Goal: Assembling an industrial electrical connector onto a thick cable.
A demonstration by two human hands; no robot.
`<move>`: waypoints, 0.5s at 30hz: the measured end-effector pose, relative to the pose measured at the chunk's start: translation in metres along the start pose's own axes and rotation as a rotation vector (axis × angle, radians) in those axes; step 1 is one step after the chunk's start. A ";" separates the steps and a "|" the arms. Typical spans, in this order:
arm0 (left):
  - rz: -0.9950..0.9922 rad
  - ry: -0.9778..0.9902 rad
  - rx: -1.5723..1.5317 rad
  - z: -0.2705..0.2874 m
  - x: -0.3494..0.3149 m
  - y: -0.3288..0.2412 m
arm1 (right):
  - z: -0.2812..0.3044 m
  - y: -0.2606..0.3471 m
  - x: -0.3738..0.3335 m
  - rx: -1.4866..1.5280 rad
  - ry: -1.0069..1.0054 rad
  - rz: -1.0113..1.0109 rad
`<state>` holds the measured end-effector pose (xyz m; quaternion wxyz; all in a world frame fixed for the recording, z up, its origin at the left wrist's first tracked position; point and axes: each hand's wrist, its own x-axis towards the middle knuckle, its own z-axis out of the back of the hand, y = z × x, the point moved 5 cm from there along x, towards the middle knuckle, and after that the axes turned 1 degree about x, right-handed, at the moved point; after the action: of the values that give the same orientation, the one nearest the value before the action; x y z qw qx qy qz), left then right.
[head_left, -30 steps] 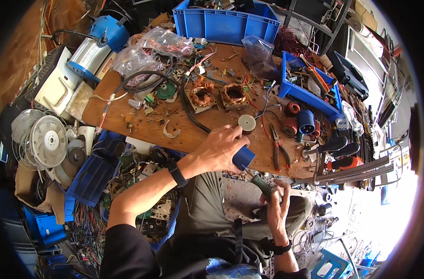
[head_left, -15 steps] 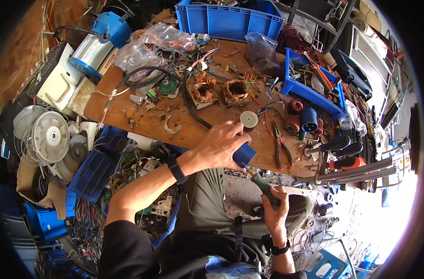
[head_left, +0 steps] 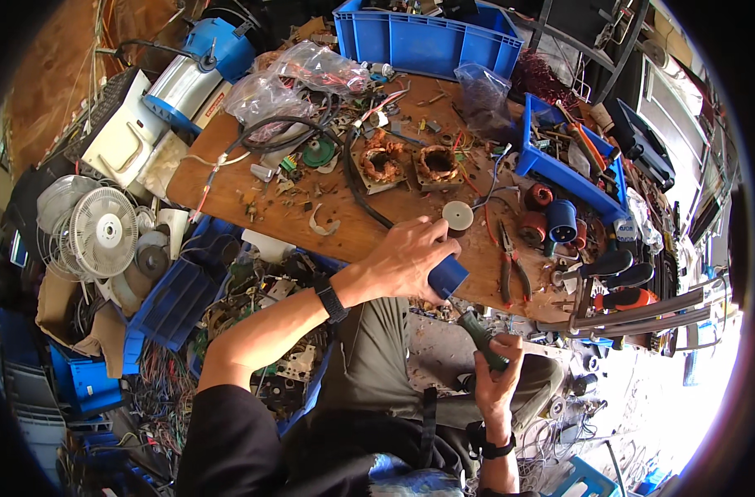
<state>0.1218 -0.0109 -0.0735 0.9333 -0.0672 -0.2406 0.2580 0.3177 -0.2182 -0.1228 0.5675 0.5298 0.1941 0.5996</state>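
My left hand is closed around a blue cylindrical plug just over the front edge of the workbench. A thick black cable runs back from that hand across the bench. In my right hand, lower and to the right, is a screwdriver with a dark green handle. Its shaft points up at the plug's end; whether the tip touches the plug I cannot tell. A pale round disc stands just beyond my left hand. Red-handled pliers lie to the right of the plug.
Two copper-wound motor stators sit mid-bench. To the right are a blue connector and a blue tool bin. A large blue crate stands at the back. Below the bench's left edge are a white fan and scrap-filled bins.
The whole scene has shifted a little to the right in the view. Both hands keep their holds, with the plug and screwdriver still end to end.
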 end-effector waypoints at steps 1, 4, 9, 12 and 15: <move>-0.003 -0.003 -0.007 0.000 0.000 0.000 | 0.001 -0.006 0.002 0.144 -0.043 -0.099; 0.002 0.003 -0.005 0.000 0.001 0.000 | 0.000 -0.018 0.008 0.333 -0.114 -0.381; 0.014 0.024 -0.017 -0.001 0.002 0.001 | 0.002 -0.025 0.011 0.341 -0.132 -0.566; 0.014 0.011 0.005 -0.001 0.000 0.000 | 0.002 -0.016 0.006 0.210 -0.086 -0.318; 0.048 0.055 -0.009 -0.005 0.001 0.002 | -0.003 -0.012 0.001 0.156 -0.018 -0.224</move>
<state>0.1238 -0.0085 -0.0785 0.9327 -0.0841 -0.2144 0.2775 0.3212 -0.2127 -0.1331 0.5897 0.5527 0.2928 0.5108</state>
